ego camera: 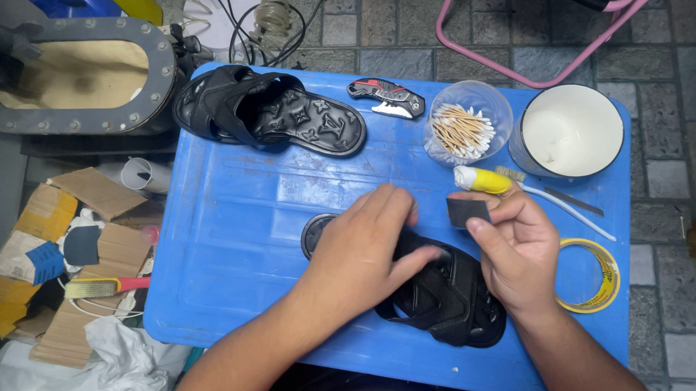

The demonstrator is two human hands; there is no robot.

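A black strapped sandal (445,299) lies near the front of the blue plastic table (232,214). My left hand (365,246) rests flat on it, pressing down over its toe end and straps. My right hand (516,248) holds a small dark rectangular block (468,211) pinched between thumb and fingers, just above the sandal's right side. A second black sandal (270,112) with an embossed footbed lies at the back left of the table.
At the back sit a folding utility knife (386,97), a clear cup of cotton swabs (466,126) and a white bowl (570,130). A yellow tube (483,179), a toothbrush (571,211) and a yellow tape roll (592,277) lie right. Cardboard scraps (68,247) clutter the floor left.
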